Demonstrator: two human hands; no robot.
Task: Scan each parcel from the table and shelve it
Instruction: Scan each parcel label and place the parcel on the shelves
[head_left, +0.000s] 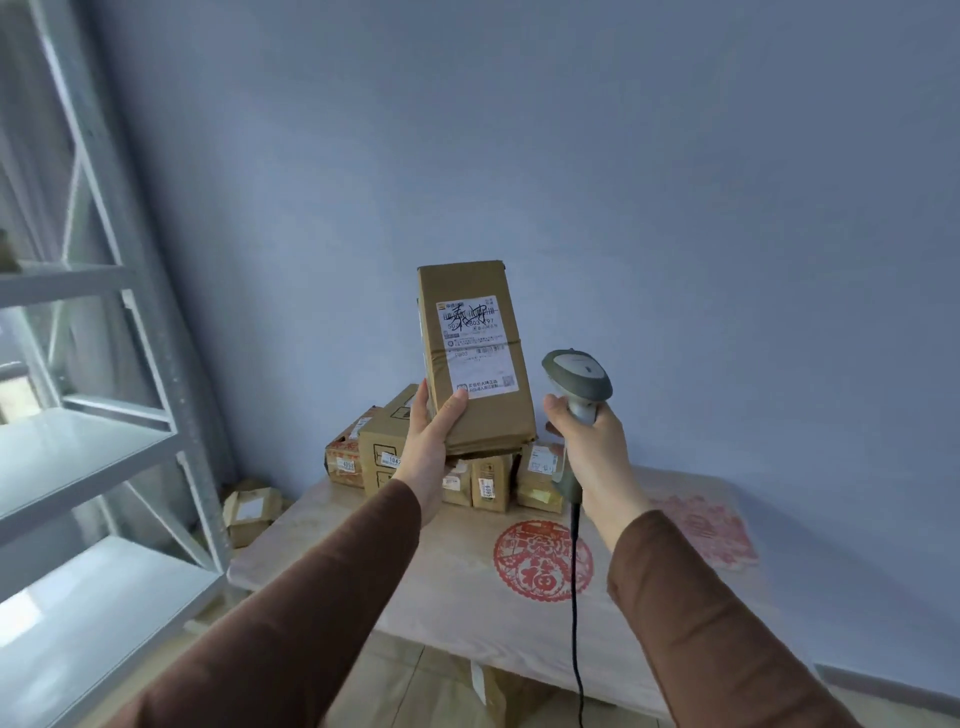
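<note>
**Parcel raised for scanning**

The left hand (434, 441) gripped the lower end of a tall brown parcel (475, 358), holding it upright with its label (478, 345) facing the person, probably so the barcode could be read. Just right of the parcel, the right hand (587, 441) was wrapped round the scanner (576, 384). Below the parcel, more boxes (441, 462) waited on the surface (467, 587); the shelf (88, 452) stood well to its left.

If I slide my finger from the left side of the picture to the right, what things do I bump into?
Metal shelf → small box on the floor → left hand → tall parcel it holds up → scanner in the right hand → pale red paper cutout on the table.
</note>
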